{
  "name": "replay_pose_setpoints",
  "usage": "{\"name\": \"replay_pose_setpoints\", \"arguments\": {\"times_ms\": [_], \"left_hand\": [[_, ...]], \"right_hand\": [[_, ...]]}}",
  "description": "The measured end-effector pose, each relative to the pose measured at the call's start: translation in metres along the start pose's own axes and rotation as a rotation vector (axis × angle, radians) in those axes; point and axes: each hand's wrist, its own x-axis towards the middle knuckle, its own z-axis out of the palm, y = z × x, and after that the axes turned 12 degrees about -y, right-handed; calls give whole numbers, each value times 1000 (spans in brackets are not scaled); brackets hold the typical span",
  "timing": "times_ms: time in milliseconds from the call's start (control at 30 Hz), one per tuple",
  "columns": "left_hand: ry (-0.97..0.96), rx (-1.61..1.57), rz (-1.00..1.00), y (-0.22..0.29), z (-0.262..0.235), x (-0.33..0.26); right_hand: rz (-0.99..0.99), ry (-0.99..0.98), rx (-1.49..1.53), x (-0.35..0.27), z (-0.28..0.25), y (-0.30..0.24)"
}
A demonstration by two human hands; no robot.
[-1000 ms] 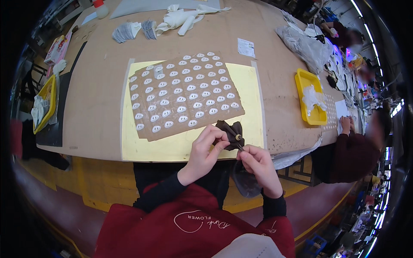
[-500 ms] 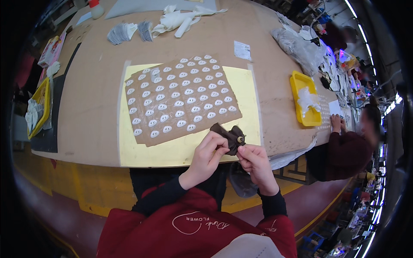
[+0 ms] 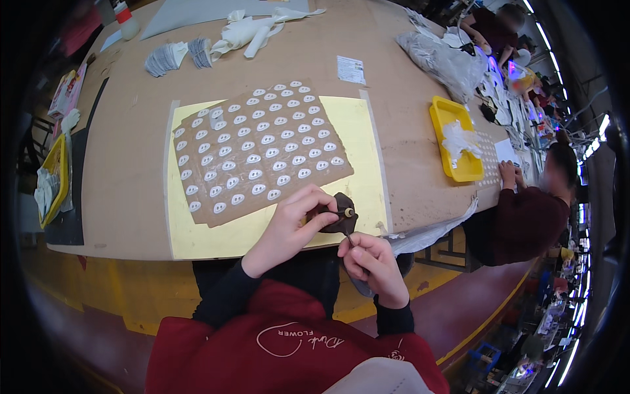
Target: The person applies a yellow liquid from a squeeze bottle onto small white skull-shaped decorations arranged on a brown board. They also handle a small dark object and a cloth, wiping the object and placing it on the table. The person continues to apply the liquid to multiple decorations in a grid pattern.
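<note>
Brown fabric piece (image 3: 339, 211) in both hands, pale tip (image 3: 350, 213) pointing right.

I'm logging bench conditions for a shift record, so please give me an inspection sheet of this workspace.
Surface: brown table with a yellow mat.
Job's things: small dark brown piece; brown sheet covered in rows of white ovals.
Clutter: yellow tray, second yellow tray, plastic bag, white cloth, paper stacks.
Hands: left hand holds the piece; right hand pinches something thin below it.
Cables: nothing seen.
Surroundings: another person seated at the right.
</note>
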Motion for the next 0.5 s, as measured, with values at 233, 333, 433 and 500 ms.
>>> {"name": "replay_pose_setpoints", "arguments": {"times_ms": [233,333,433,500], "left_hand": [[110,-459,-70,-10,25,-9],[135,-613,-63,-10,43,-10],[157,-679,-59,-11,53,-9],[169,-637,-34,-16,57,-9]], "right_hand": [[-35,78,166,9,0,7],[-63,117,155,5,-3,6],[-33,155,77,0,-8,3],[-14,178,32,-2,-13,2]]}}
